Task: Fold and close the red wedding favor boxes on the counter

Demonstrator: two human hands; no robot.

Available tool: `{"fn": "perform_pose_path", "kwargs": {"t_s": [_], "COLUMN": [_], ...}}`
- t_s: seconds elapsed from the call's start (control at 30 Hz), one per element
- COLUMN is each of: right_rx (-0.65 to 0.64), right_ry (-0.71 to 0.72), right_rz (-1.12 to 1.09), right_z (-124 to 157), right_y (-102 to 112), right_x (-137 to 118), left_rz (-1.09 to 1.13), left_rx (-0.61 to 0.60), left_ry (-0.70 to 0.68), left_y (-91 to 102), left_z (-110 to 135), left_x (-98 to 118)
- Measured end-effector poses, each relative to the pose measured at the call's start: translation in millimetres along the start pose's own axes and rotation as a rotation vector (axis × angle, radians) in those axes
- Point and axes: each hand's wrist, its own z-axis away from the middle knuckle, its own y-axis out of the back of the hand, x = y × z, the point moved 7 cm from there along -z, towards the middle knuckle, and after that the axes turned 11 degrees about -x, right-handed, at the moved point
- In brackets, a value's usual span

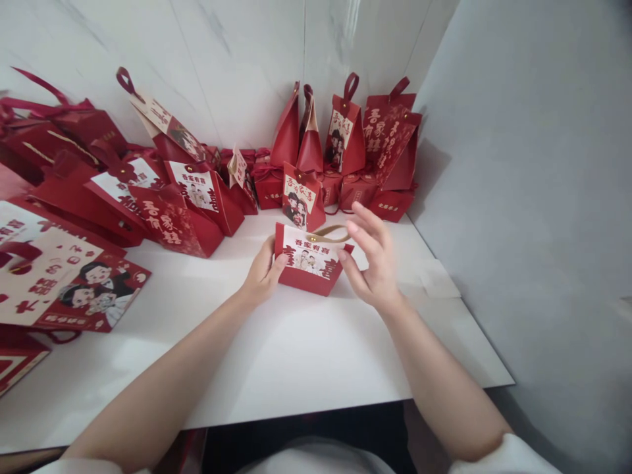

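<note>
Box is right between the two hands: low red-and-white card gift box with printed characters and a cartoon couple on its front panel (311, 271), long axis running left to right, hand to hand, printed face toward the wearer. Can't tell if its base bears on the white tabletop (296, 368) or sits just clear. Key relation: the flat olive-brown strap loop (330, 232) rises from the box's top edge at a small brass-coloured stud (313, 239) and arcs toward the right hand (372, 263), so that hand is the nearer one to the loop's free end; left hand (261, 273) is at the opposite end of the box. Grip: left is closed on the box's left end, thumb on the front face, fingers wrapped behind, mostly hidden. Right is spread, thumb against the box's right end, index fingertip by the loop, other fingers raised; can't tell if that fingertip touches the strap. Straight beyond the grip, near it: small upright red card box with a couple print (301, 201). Left of the grip, well apart: large red-and-cream printed carton (93, 296). Right of the grip: bare tabletop, then the plain grey wall (543, 164).
</note>
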Motion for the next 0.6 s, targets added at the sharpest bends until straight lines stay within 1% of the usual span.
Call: {"fn": "perform_pose_path", "kwargs": {"t_s": [0.1, 0.17, 0.3, 0.47, 0.6], "right_rx": [0.077, 0.122, 0.14, 0.188, 0.24], "right_ry": [0.021, 0.023, 0.008, -0.095, -0.175], "right_rz": [0.024, 0.021, -0.024, -0.143, -0.174], "right_z": [2, 4, 7, 9, 11], "right_y": [4, 5, 4, 2, 0], "right_x": [-6, -6, -2, 6, 9], "left_rz": [-0.092, -0.124, -0.131, -0.072, -0.039], "left_rx": [0.025, 0.044, 0.049, 0.033, 0.026], "left_ry": [-0.014, -0.015, 0.004, 0.047, 0.055], "left_y": [-0.1, 0.7, 1.8, 1.4, 1.2], "left_z": [1, 2, 2, 1, 1], "left_x": [8, 9, 5, 4, 4]}}
